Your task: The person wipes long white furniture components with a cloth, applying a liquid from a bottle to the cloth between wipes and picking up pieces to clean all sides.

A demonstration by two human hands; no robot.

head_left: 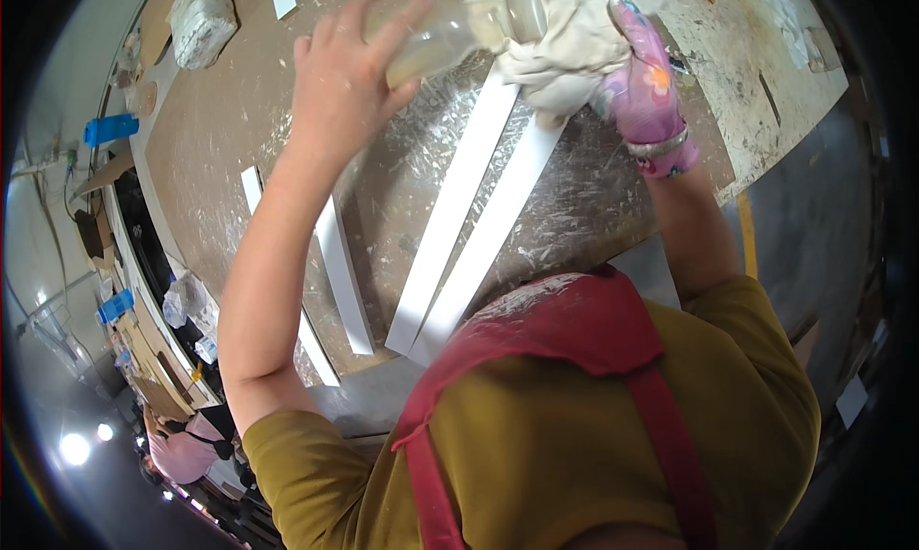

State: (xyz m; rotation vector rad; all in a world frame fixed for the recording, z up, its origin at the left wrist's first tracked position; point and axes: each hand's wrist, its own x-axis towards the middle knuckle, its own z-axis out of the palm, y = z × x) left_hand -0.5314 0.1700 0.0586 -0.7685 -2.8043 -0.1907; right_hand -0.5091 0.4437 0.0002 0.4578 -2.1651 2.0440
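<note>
At the bottom of the frame a mustard shirt (574, 426) crossed by red apron straps (593, 330) is seen, and both forearms rise from it toward the top edge. Beyond the chest, two long white strips (459, 220) lie side by side on the scratched worktop (249, 110), their long axes running from lower centre up to upper centre; shorter white strips (340, 272) lie to their left.

Above the strips' far ends a clear bottle (450, 38) is held almost level, its long axis running left to right, the cloudy liquid lying along its lower side. The left hand (349, 67) is raised at upper centre with fingers (397, 19) loosely curled over the bottle's left end, thumb underneath. The right hand (641, 81), in a pink glove, is closed around a bunched white cloth (565, 33) at the bottle's right end, directly over the strips. The two hands are about equally near the bottle, one at each end.
</note>
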